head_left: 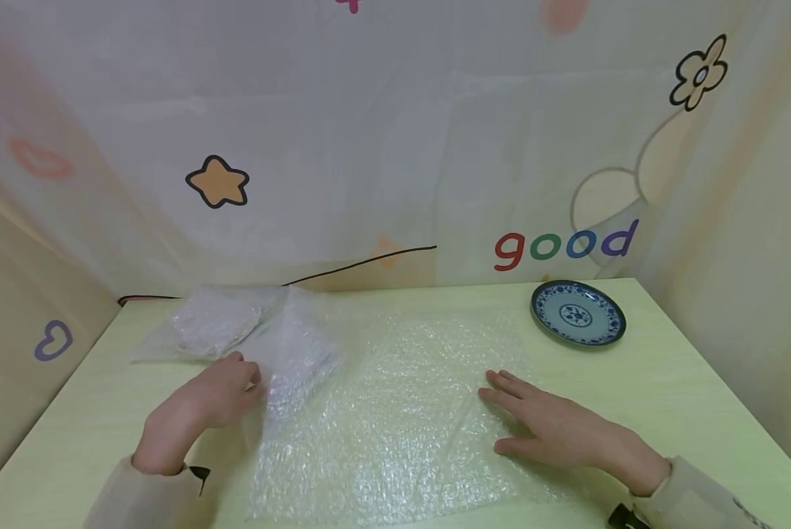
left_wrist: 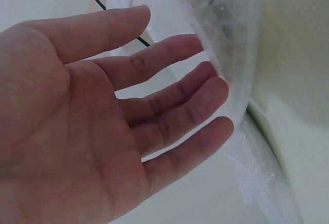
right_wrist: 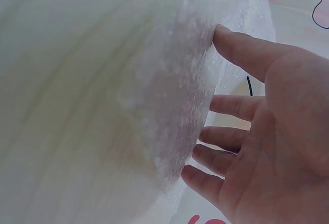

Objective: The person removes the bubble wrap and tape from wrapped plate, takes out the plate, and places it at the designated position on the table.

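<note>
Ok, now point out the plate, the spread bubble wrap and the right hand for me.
Plate (head_left: 577, 314): head view, on the middle of its patterned face.
Bubble wrap (head_left: 395, 415): head view, on the middle of the spread sheet.
Right hand (head_left: 549, 422): head view, on the back of the hand.

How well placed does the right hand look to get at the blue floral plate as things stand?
Probably well: the right hand grips nothing, its fingers extended at the bubble wrap, and nothing upright stands between that hand and the blue floral plate on the tabletop.
</note>
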`<state>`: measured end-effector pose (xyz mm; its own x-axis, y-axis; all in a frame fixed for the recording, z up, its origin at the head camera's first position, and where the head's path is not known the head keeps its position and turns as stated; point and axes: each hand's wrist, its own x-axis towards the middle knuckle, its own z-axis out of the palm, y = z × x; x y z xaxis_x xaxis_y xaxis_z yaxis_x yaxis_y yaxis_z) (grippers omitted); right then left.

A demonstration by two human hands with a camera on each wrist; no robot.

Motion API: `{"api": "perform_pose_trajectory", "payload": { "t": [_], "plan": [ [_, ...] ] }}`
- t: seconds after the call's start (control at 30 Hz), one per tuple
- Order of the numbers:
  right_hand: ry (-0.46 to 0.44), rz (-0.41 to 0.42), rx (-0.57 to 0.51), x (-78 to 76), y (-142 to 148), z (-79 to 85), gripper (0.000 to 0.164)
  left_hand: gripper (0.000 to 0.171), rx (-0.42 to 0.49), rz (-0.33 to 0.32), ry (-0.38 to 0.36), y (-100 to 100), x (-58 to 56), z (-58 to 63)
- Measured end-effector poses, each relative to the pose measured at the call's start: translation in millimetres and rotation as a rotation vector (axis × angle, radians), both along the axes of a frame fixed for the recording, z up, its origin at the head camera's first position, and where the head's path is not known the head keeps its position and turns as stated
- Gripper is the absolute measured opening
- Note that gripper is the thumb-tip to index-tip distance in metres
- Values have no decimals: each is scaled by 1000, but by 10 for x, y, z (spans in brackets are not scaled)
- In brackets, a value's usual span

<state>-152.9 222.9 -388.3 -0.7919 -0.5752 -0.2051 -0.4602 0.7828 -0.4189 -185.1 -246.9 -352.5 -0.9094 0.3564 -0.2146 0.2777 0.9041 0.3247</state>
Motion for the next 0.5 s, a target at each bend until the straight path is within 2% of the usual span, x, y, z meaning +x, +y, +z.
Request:
{"api": "perform_pose_trajectory", "payload": {
  "t": [0.1, 0.2, 0.3, 0.5],
  "plan": [
    [-3, -3, 1, -3, 1, -3, 79, 18, 4, 25, -8, 10, -4, 22],
    [-1, -4, 1, -6, -1, -6, 78, 22, 19, 64, 4, 13, 3, 24],
    [4, 0, -2, -11, 0, -12, 78, 29, 24, 129, 39, 5, 5, 18],
    [9, 0, -1, -14, -5, -7, 79, 30, 23, 271, 103, -79, -28, 6]
  ]
}}
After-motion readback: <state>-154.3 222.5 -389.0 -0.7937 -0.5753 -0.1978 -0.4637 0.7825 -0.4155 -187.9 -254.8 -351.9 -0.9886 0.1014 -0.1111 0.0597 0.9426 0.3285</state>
